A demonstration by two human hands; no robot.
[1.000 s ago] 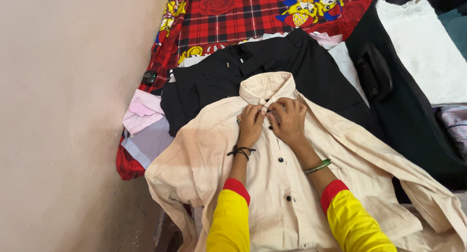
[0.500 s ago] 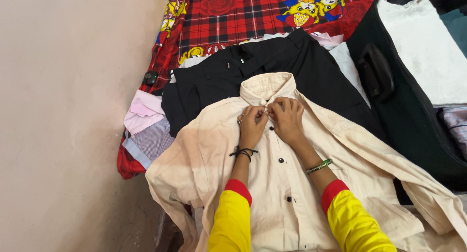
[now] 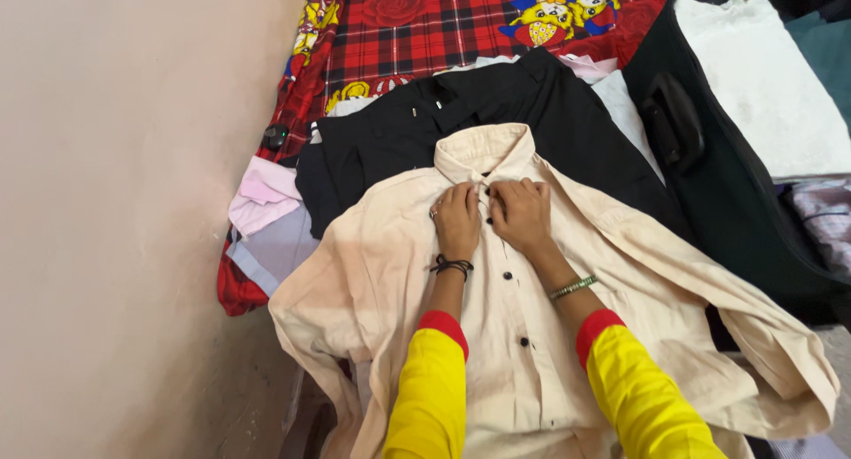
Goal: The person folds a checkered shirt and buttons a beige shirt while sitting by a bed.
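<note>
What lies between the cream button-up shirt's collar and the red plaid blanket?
In the head view, a black folded garment lies between the cream shirt's collar and the red plaid blanket.

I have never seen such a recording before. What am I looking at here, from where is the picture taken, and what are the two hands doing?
There is no machine here. A person wears a camera on the head, so the picture looks down along their own arms in yellow sleeves with red cuffs. The left hand and the right hand lie side by side on the front of a cream cotton shirt with dark buttons, just under its collar, with the fingers at the button strip. Whether they pinch the cloth or only press on it is hard to tell. The shirt is spread over a black folded garment. Under that lies a red checked blanket with cartoon figures. On the right is an open black suitcase with folded clothes in it.
</note>
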